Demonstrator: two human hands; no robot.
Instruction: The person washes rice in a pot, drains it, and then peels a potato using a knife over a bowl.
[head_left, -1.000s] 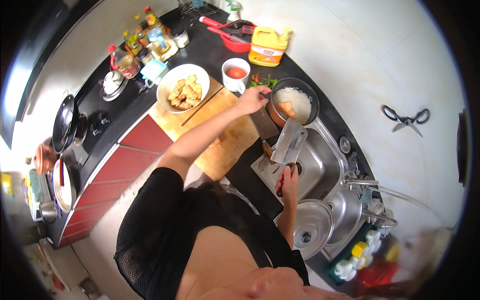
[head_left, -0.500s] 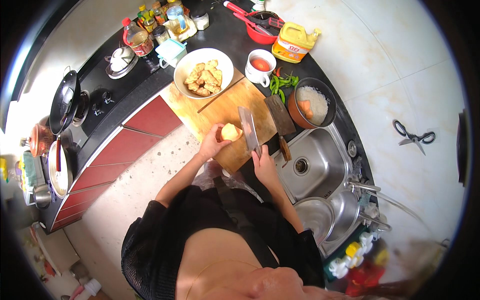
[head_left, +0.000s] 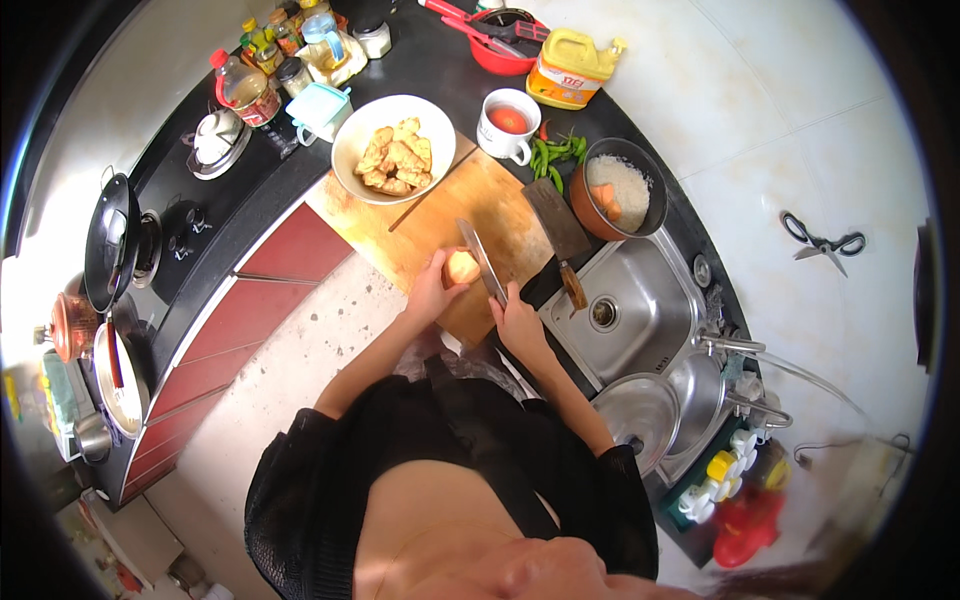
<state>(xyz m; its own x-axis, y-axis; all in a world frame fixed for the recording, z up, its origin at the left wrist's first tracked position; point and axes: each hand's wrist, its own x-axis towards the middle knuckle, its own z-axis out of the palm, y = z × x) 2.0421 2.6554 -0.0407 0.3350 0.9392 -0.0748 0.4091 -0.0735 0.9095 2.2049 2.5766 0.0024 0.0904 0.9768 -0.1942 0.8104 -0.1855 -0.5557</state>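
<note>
My left hand (head_left: 430,290) is closed around a peeled, pale-orange piece of sweet potato (head_left: 462,267), steadying it on the near part of the wooden cutting board (head_left: 480,205). In my right hand (head_left: 521,324) is the handle of a kitchen knife (head_left: 481,256). Its blade stands on edge right beside the sweet potato's right side; whether it touches cannot be made out. A dark cleaver (head_left: 556,220) with a wooden handle lies at the board's right edge. Beyond the board's far left part stands a white bowl (head_left: 350,165) of yellowish-brown chunks.
At right, a pot (head_left: 655,205) holds rice and orange pieces, above the steel sink (head_left: 640,310). Green chillies (head_left: 548,160), a white mug (head_left: 492,140) and a yellow jug (head_left: 575,65) stand behind. A wok (head_left: 108,245) sits on the stove at left.
My right hand has brought the knife leftward, its blade now close against the sweet potato. My left hand keeps its hold. The whole view has shifted slightly.
</note>
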